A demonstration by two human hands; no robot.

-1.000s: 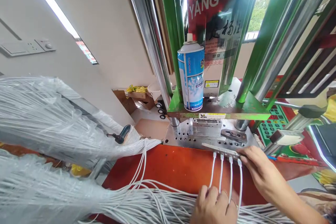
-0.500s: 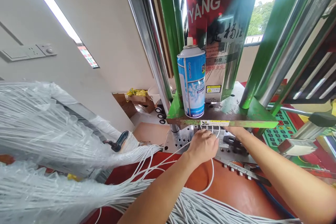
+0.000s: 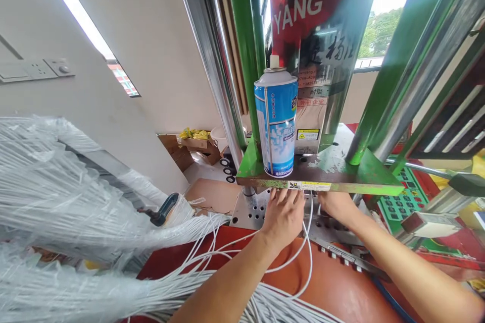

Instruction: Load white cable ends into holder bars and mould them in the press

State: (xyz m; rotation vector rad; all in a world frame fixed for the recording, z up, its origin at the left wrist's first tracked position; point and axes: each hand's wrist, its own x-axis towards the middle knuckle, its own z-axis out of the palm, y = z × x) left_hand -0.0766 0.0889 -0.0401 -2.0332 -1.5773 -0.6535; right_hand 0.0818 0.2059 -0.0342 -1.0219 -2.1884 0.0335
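My left hand (image 3: 284, 214) reaches under the front edge of the green press plate (image 3: 356, 186), fingers together and bent over the metal mould area. White cable (image 3: 304, 229) comes out from beneath this hand, so it appears closed on it; the fingertips are hidden by the plate. Another strand runs up just right of the hand. Further right, my right hand (image 3: 335, 204) is also at the plate's underside, its fingers hidden. On the plate stands a blue spray can (image 3: 278, 126) with a white nozzle.
A thick bundle of white cables (image 3: 212, 282) crosses the red-brown table (image 3: 341, 282), partly wrapped in clear plastic (image 3: 76, 171). Metal posts (image 3: 212, 55) rise beside the plate. A toothed metal strip (image 3: 343, 252) lies in front. A green button panel (image 3: 403, 199) is at right.
My left hand has shifted slightly left and farther under the plate. My right hand has moved left and down, showing more of itself. The cable strands beside the left hand hang differently.
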